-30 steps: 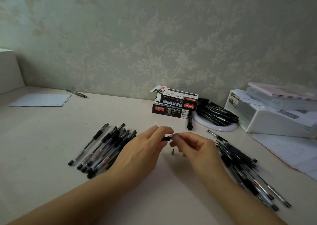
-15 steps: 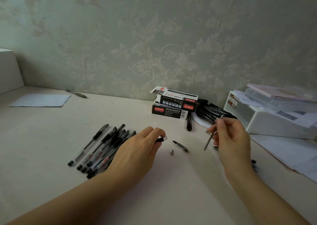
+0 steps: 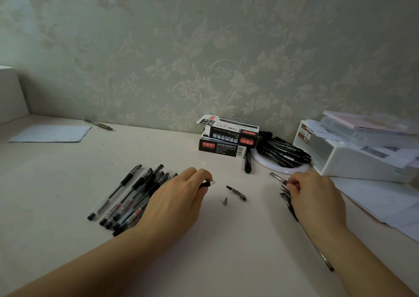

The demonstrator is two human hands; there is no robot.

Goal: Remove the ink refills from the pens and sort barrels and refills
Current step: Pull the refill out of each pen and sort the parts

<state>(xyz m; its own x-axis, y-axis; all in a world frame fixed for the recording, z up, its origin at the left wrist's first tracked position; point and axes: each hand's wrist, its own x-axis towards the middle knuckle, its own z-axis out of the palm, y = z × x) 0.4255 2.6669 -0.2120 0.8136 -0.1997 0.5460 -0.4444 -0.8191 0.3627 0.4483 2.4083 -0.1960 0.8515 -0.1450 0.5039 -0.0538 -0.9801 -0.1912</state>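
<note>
Two hands are busy on the desk, and they are mine. My left hand pinches the empty barrel between thumb and fingers, pinched tight on it. Only its clear open end pokes out, pointing toward two o'clock. I hold it that way so the open end stays free.

My right hand is down at three o'clock, on the pile of refills. The fingers are curled narrow at the top of the pile. I think they are setting a refill down there, but I cannot tell if they grip one or have let go. The pile runs under my wrist toward five o'clock, so most of it is hidden.

Between my hands lie two small parts. The black cap lies on its side, and the little grey tip sits just beside it at seven o'clock. I think they wait in the middle so I can grab them fast.

At nine o'clock, partly under my left hand, lies a row of pens. I cannot tell if they are full. At twelve o'clock are two pen boxes, stacked, with a white plate of black markers beside them.

I guess the barrel goes to its own pile next.
</note>
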